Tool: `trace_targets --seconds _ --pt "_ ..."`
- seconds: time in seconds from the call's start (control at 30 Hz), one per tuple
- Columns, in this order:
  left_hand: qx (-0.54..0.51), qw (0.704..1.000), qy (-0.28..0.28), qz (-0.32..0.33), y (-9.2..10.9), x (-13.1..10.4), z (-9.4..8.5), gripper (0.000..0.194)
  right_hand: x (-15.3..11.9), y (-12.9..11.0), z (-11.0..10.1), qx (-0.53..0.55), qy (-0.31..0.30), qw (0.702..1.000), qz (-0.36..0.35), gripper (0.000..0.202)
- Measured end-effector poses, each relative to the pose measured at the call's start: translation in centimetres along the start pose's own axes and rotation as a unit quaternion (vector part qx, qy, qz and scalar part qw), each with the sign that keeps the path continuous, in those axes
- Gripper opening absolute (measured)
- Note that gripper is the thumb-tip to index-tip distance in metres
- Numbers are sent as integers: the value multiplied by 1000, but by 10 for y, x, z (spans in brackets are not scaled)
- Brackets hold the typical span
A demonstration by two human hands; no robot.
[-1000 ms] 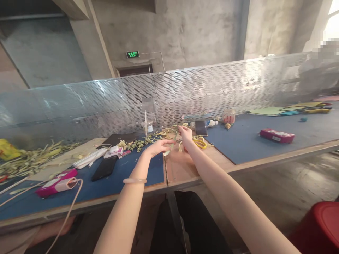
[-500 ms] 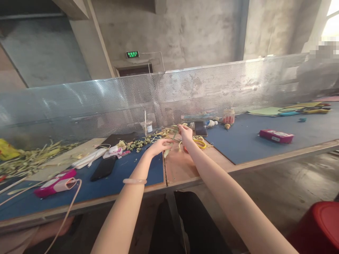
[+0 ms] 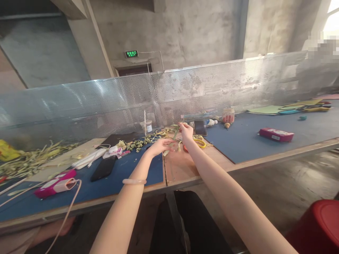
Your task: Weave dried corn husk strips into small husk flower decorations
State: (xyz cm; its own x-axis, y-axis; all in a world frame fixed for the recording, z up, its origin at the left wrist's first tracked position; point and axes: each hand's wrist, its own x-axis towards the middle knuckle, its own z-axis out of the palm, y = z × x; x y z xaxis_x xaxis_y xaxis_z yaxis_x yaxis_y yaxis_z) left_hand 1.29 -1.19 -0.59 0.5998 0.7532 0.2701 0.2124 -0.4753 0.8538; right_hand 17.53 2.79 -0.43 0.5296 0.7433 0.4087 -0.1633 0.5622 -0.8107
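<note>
Over the bare wooden part of the table, my right hand [image 3: 186, 132] pinches the upper end of a narrow green leaf strip [image 3: 175, 134], which looks like dried plant leaf. Lower and to the left, my left hand [image 3: 161, 146] has its fingers around the strip's lower part; they are slightly blurred, and a pale end shows beneath them. A pinkish bangle [image 3: 134, 181] circles my left wrist. Yellow-handled scissors [image 3: 199, 143] lie just by my right wrist, partly hidden by it. Small knotted green pieces [image 3: 139, 144] are heaped left of my hands.
A perforated metal screen [image 3: 169, 95] runs behind the table. Leftward lie a black phone [image 3: 103, 168], a magenta box [image 3: 54, 183] with a cable, and a pile of dried leaves [image 3: 39, 158]. Rightward are a jar [image 3: 228, 115] and another magenta box [image 3: 275, 134]. A red stool [image 3: 317, 225] stands below.
My left hand's fingers have shifted slightly along the strip and spread a little. My right hand stays nearly in place, still pinching the upper end.
</note>
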Motion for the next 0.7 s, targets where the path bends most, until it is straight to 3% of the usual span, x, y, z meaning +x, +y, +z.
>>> trace_targets --seconds 0.13,0.23,0.33,0.47,0.7 --pt "-57 998 3 2 0 -1 3 39 1 1 0 -18 -17 1000 2 35" --pt "-106 994 34 19 -1 2 -1 40 -2 3 0 -29 -60 997 25 34" --pt "-157 978 125 57 -4 6 -11 42 -12 4 3 -30 -161 984 67 26" --pt "-209 944 235 104 -8 10 -24 41 -34 8 12 5 -317 940 129 24" --pt "-235 934 243 117 -8 10 -23 38 -59 12 25 111 -382 902 171 25"
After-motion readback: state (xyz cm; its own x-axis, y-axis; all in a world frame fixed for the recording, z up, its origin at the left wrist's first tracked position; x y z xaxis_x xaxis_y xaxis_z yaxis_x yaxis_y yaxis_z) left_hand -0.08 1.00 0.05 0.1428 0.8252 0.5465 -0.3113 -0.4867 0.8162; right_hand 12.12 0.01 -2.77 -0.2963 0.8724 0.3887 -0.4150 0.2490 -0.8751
